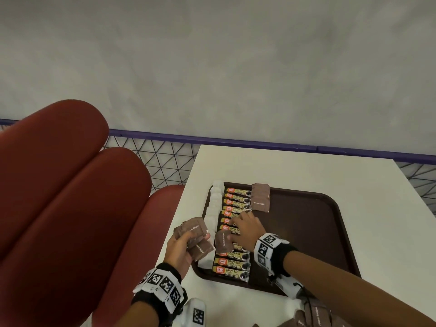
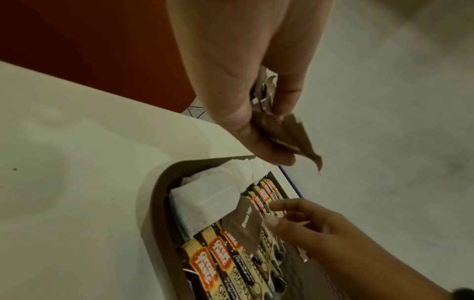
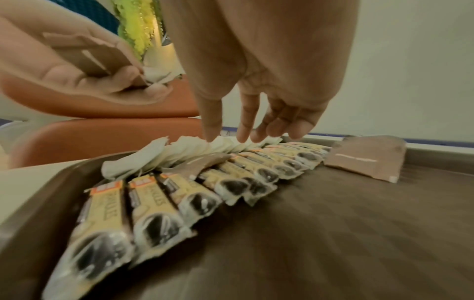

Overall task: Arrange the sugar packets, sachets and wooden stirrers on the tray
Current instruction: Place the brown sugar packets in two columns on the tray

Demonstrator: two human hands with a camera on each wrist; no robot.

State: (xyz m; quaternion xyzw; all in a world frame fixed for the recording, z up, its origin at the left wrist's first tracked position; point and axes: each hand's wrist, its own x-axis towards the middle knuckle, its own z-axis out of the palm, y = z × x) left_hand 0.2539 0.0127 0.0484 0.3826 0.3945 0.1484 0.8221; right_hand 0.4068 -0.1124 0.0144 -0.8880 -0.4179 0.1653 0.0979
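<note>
**Brown sugar packets held at the tray's left edge**

A bunch of brown sugar packets (image 1: 194, 241) is gripped in the left hand (image 1: 180, 250), the fingers (image 3: 143, 89) curled under them and the thumb laid across the top, just above the left rim of the dark brown tray (image 1: 313, 234). The right hand (image 1: 245, 228) is held over the row of coffee sachets (image 1: 232, 232), its fingers (image 3: 214, 123) straight and spread, grasping nothing. One loose brown packet (image 2: 245, 223) is seen lying across the sachets just beside that hand.

The sachets are laid side by side on the left part of the tray, with a column of white packets (image 1: 213, 208) along their left ends. A small stack of brown packets (image 1: 260, 197) is placed at the far end of the row. The tray is set on a white table (image 1: 354, 171), with red seat cushions (image 1: 61, 185) to its left.
</note>
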